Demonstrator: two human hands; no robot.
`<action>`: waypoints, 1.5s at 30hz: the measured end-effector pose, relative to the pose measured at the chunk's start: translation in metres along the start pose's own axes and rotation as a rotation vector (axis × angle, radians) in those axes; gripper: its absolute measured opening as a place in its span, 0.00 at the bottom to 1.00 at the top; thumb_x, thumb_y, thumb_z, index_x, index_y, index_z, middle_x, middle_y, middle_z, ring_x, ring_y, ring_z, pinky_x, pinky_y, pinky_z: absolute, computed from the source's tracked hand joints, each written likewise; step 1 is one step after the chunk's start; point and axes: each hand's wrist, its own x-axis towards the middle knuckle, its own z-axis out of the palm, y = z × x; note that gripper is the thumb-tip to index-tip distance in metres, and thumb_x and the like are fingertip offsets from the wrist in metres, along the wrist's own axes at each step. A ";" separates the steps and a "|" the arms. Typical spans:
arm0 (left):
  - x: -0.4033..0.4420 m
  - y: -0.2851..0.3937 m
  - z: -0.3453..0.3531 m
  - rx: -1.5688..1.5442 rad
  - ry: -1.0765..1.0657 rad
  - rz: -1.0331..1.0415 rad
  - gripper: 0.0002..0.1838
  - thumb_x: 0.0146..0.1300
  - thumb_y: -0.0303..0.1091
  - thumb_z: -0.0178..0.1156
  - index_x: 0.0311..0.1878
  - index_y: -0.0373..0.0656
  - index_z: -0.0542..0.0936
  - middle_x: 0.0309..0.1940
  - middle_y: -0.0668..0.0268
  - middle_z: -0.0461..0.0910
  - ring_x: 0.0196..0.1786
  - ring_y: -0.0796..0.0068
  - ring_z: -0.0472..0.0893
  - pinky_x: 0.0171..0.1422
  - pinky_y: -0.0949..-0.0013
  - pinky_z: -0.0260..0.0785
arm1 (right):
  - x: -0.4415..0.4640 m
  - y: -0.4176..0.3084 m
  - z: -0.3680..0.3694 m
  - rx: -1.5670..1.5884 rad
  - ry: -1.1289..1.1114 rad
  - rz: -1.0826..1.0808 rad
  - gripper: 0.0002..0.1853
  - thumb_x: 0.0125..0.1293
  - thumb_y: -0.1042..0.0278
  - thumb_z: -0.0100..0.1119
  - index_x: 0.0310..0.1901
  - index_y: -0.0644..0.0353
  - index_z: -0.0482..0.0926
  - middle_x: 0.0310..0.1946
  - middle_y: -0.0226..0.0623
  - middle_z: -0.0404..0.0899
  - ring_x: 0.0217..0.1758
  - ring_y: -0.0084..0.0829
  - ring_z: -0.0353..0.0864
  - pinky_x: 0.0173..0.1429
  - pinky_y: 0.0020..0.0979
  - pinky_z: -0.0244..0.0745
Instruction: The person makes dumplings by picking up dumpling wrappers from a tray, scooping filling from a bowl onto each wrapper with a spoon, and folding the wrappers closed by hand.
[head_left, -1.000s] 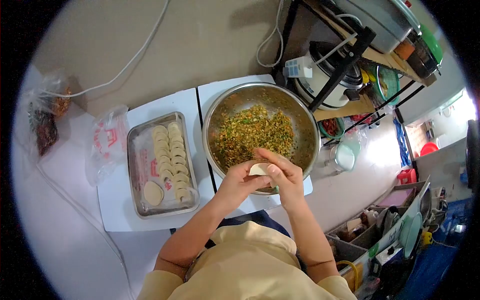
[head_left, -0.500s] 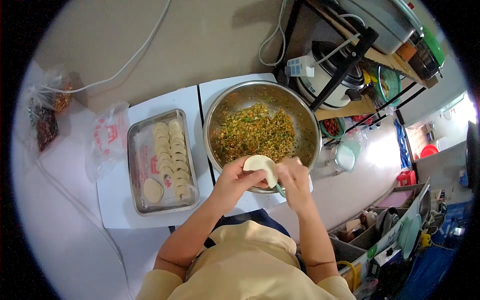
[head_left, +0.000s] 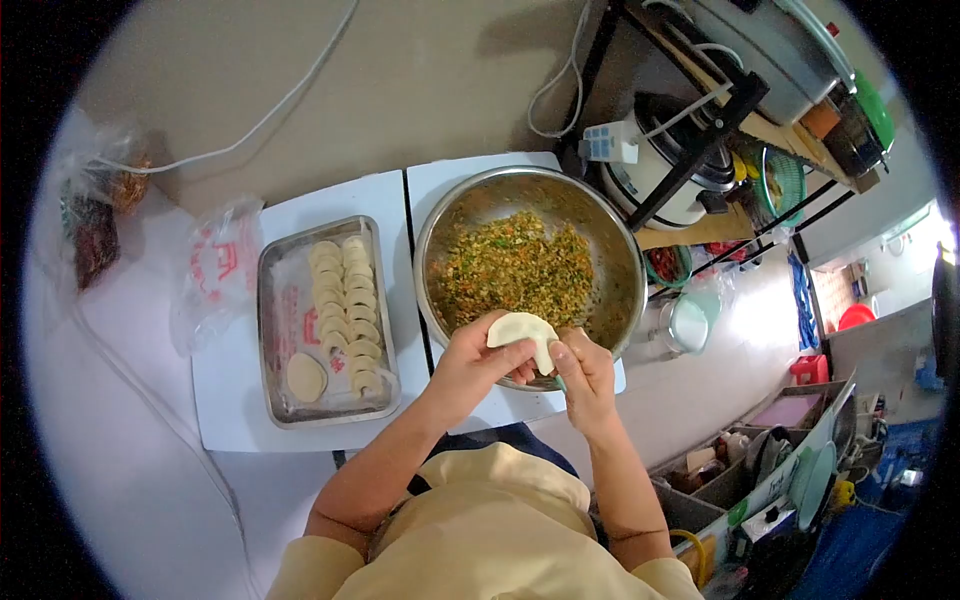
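My left hand is closed on a folded dumpling of pale dough, its thumb lying across the near side. My right hand is closed too, thumb and fingers pinching the dumpling's right edge. A thin pale green handle shows at the right fingers; its other end is hidden. Both hands are over the near rim of a large steel bowl holding chopped green, orange and brown filling. To the left, a metal tray bears two rows of folded dumplings and round dough wrappers.
Tray and bowl stand on white tables with a dark seam between them. A clear plastic bag lies left of the tray. At the right stand a shelf with a rice cooker, a green basket and an open crate.
My right hand has turned, so its thumb now shows against the dumpling's edge. The dumpling's right side looks more bent and pinched downward. The view has shifted slightly.
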 end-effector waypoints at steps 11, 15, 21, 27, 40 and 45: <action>-0.009 0.006 -0.008 -0.101 0.062 0.033 0.11 0.65 0.30 0.57 0.48 0.38 0.71 0.34 0.65 0.79 0.32 0.80 0.79 0.37 0.76 0.73 | -0.004 -0.003 0.015 -0.022 -0.009 0.090 0.14 0.68 0.67 0.51 0.26 0.66 0.75 0.19 0.35 0.69 0.26 0.26 0.68 0.32 0.29 0.64; -0.016 0.008 -0.018 -0.086 0.081 0.053 0.12 0.65 0.30 0.56 0.49 0.38 0.69 0.36 0.63 0.79 0.34 0.78 0.79 0.39 0.75 0.73 | -0.002 -0.007 0.026 0.029 -0.073 0.091 0.14 0.68 0.66 0.51 0.27 0.66 0.75 0.19 0.33 0.69 0.24 0.23 0.67 0.29 0.27 0.63; -0.034 0.006 -0.044 -0.070 0.064 0.028 0.16 0.65 0.30 0.57 0.52 0.39 0.66 0.38 0.63 0.79 0.36 0.77 0.79 0.42 0.73 0.72 | -0.001 -0.008 0.042 0.124 -0.156 0.144 0.12 0.68 0.66 0.51 0.33 0.68 0.77 0.23 0.32 0.73 0.24 0.21 0.69 0.29 0.24 0.66; -0.056 -0.011 -0.069 0.256 -0.058 -0.015 0.26 0.62 0.27 0.58 0.62 0.40 0.65 0.40 0.65 0.78 0.35 0.80 0.77 0.41 0.72 0.72 | 0.004 -0.004 0.082 -0.192 -0.262 0.032 0.11 0.65 0.71 0.53 0.45 0.66 0.78 0.32 0.43 0.80 0.26 0.31 0.78 0.34 0.28 0.73; -0.068 -0.028 -0.128 -0.090 0.521 -0.042 0.17 0.61 0.18 0.49 0.53 0.40 0.74 0.43 0.63 0.79 0.46 0.73 0.79 0.51 0.71 0.71 | -0.001 0.022 0.185 -0.768 -0.178 -0.510 0.27 0.56 0.78 0.55 0.60 0.62 0.66 0.21 0.37 0.73 0.23 0.39 0.74 0.30 0.37 0.69; -0.043 -0.011 -0.204 0.078 0.741 0.152 0.22 0.56 0.14 0.46 0.54 0.41 0.74 0.41 0.62 0.78 0.41 0.73 0.79 0.44 0.73 0.73 | -0.013 -0.012 0.164 -0.675 -0.243 -0.343 0.27 0.58 0.77 0.57 0.61 0.59 0.68 0.19 0.38 0.73 0.22 0.37 0.74 0.31 0.35 0.70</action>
